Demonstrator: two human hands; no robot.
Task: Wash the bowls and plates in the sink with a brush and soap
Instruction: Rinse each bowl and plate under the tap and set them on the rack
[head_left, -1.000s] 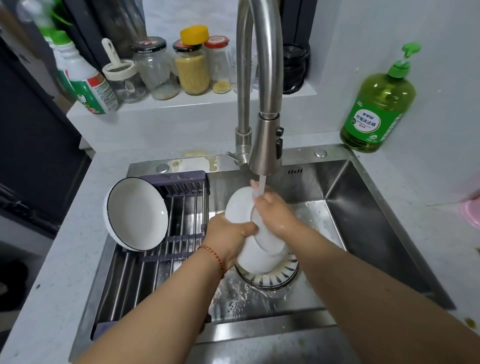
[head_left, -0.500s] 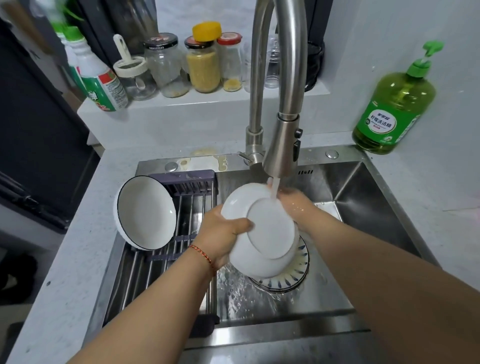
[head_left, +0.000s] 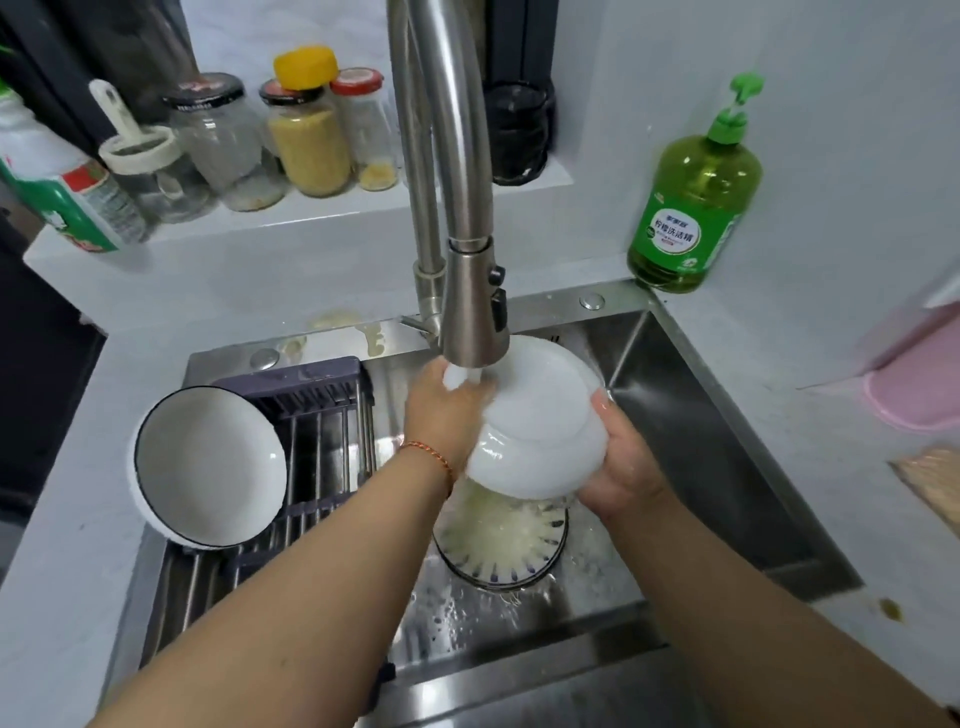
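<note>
A: So why is the white bowl (head_left: 540, 431) held bottom-up right beneath the faucet head (head_left: 475, 306)?

B: I'd say so the stream sheets over its outside and drains into the sink (head_left: 727, 467). The left hand (head_left: 447, 410) grips one edge and the right hand (head_left: 621, 467) clasps the opposite side, fingers curled on it.

A: And underneath?

B: A patterned plate (head_left: 501, 545) lies on the sink floor, catching the runoff. A rimmed bowl (head_left: 208, 467) leans on the drying rack (head_left: 322, 421), probably draining.
</note>
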